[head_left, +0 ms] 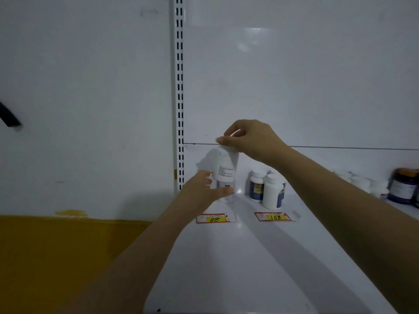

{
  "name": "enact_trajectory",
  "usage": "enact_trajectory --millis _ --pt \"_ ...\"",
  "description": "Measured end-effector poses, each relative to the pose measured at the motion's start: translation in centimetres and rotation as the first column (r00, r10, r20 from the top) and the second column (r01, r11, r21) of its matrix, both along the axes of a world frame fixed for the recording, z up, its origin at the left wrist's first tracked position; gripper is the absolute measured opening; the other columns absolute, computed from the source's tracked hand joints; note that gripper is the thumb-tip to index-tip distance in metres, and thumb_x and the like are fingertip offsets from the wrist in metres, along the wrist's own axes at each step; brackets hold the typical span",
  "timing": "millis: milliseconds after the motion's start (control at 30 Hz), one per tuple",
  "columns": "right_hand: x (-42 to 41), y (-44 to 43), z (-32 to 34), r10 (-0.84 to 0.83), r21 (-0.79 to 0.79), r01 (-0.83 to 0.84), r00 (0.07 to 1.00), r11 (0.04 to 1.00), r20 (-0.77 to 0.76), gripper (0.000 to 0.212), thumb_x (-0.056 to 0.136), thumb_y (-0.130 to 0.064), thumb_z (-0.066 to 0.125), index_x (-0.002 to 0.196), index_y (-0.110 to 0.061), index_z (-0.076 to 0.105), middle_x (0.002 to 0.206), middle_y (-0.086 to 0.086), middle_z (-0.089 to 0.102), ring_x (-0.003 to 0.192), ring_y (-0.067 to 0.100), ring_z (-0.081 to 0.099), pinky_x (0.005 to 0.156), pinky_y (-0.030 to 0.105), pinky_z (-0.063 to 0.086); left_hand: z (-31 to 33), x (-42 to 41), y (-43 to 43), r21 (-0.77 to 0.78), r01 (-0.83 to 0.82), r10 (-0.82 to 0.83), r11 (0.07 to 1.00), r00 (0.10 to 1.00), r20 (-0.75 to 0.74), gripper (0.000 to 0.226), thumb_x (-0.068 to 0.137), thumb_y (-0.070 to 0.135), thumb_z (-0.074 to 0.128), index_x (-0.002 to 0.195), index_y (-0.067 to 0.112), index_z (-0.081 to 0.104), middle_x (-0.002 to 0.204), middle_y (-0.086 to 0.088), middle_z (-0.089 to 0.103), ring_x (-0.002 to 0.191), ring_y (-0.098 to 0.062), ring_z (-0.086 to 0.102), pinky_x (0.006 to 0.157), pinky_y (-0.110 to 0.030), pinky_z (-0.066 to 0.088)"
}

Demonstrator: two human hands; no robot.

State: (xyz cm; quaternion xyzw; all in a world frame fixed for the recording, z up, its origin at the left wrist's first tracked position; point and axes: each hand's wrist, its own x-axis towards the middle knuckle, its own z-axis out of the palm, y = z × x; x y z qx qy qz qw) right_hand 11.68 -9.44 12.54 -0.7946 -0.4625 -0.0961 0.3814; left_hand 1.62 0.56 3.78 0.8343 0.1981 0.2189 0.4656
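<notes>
- Evidently a stacking job: the upper bottle (226, 165), white plastic with a printed label, hangs just behind and above the price tag marked 88 (214, 218). Its base is at the top of the lower bottle (226, 197). Whether the two already touch I cannot tell.
- The right hand (251, 141) comes from above that tag, its fingertips curled down round the upper bottle's cap and pinching it. Nothing else is in that hand.
- The left hand (204, 189) is half closed, cupped round the lower bottle directly behind the 88 tag. Its thumb lies across the bottle's front and its fingers are on the left side.
- Both bottles look like rigid moulded plastic, so I judge them stiff and fairly light. A firm squeeze should not dent or crack them.
- Their walls are smooth and slightly glossy, so probably slippery. A light pinch on the cap alone lets the body swing and twist.
- The cap grip suits lowering straight down. For finer control I would hold the body at label height, with fingers opposite the thumb.
- The small cap of the lower bottle is a narrow footing, so the stack is likely tippy. The steadying hand should stay low on the lower bottle.
- A fall would hardly break anything. It could, though, knock the two neighbouring bottles (266, 191) standing right of the 88 tag on the same glossy shelf (226, 257).
</notes>
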Motion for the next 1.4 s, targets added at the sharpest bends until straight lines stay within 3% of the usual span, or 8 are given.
enact_trajectory --millis 133,333,467,700,833,1067,1300,1400 --pt "0.0 -1.2 0.0 0.016 0.052 -0.011 0.995 0.999 -0.103 0.038 0.078 -0.053 0.068 0.096 -0.019 0.065 0.099 -0.001 0.067 0.088 0.014 0.063 0.079 0.029 0.053 0.5 0.4 -0.8 0.04 0.043 -0.047 0.998 0.995 0.092 0.042 0.083 0.03 0.069 0.119 0.019 0.051 0.111 0.006 0.058 0.094 -0.009 0.054 0.069 -0.011 0.041" --pt "-0.3 -2.5 -1.5 0.062 -0.065 -0.076 0.98 0.995 -0.189 0.04 0.088 -0.055 0.053 0.105 -0.021 0.064 0.105 -0.003 0.066 0.093 0.013 0.063 0.08 0.026 0.052 -0.5 0.0 -1.2 -0.116 0.131 -0.124 0.985 0.99 0.062 0.042 0.075 0.032 0.075 0.112 0.016 0.062 0.111 -0.003 0.067 0.102 -0.019 0.065 0.094 -0.038 0.051" --pt "-0.2 -3.2 -2.7 0.183 -0.034 -0.207 0.922 0.978 -0.342 0.019 0.094 -0.042 0.051 0.104 -0.029 0.061 0.097 -0.014 0.065 0.083 0.0 0.063 0.061 0.008 0.048 -1.2 -0.8 -0.7 -0.424 0.293 -0.248 0.857 0.955 0.159 0.05 0.072 0.025 0.075 0.117 0.007 0.06 0.108 -0.009 0.071 0.1 -0.019 0.069 0.09 -0.032 0.054" --pt "0.0 -2.8 -4.1 0.322 0.148 -0.292 0.758 0.945 -0.567 0.025 0.097 -0.032 0.052 0.108 -0.014 0.065 0.101 0.004 0.071 0.087 0.013 0.068 0.074 0.021 0.054 -1.4 -2.1 -0.4 -0.604 0.444 -0.379 0.661 0.893 0.242 0.057 0.078 0.022 0.071 0.127 0.003 0.05 0.115 -0.017 0.067 0.105 -0.028 0.066 0.09 -0.037 0.053" --pt "0.0 -2.5 -4.2 0.331 0.221 -0.25 0.78 0.943 -0.531 0.028 0.094 -0.033 0.056 0.111 -0.013 0.066 0.1 0.004 0.071 0.088 0.016 0.068 0.077 0.024 0.055 -1.5 -2.0 -0.5 -0.539 0.418 -0.345 0.731 0.908 0.236 0.055 0.073 0.025 0.072 0.122 0.007 0.054 0.112 -0.011 0.07 0.103 -0.021 0.067 0.09 -0.031 0.054" --pt "-0.7 -2.3 -4.2 0.203 0.163 -0.153 0.911 0.975 -0.359 0.03 0.087 -0.043 0.062 0.109 -0.022 0.062 0.096 -0.007 0.065 0.08 0.004 0.064 0.055 0.007 0.049 -2.3 -1.1 -0.7 -0.413 0.252 -0.187 0.875 0.964 0.191 0.042 0.078 0.021 0.074 0.116 0.008 0.062 0.112 -0.01 0.069 0.103 -0.019 0.067 0.096 -0.036 0.051" --pt "-0.5 -3.2 -4.7 0.152 0.037 -0.152 0.884 0.988 -0.441 0.028 0.091 -0.046 0.055 0.097 -0.021 0.066 0.086 -0.007 0.069 0.064 0.0 0.066 0.05 0.007 0.047 -2.7 -1.9 -1.1 -0.62 0.37 -0.303 0.692 0.928 0.216 0.037 0.083 0.018 0.063 0.117 0.003 0.058 0.109 -0.016 0.07 0.103 -0.026 0.067 0.091 -0.034 0.053" --pt "-0.3 -3.4 -5.1 0.127 -0.034 -0.159 0.887 0.987 -0.443 0.033 0.09 -0.049 0.055 0.101 -0.02 0.067 0.09 -0.006 0.071 0.073 0.003 0.067 0.058 0.01 0.05 -3.1 -1.7 -1.2 -0.621 0.371 -0.324 0.691 0.926 0.192 0.039 0.082 0.017 0.064 0.118 0.003 0.057 0.109 -0.015 0.07 0.102 -0.027 0.067 0.09 -0.033 0.054"
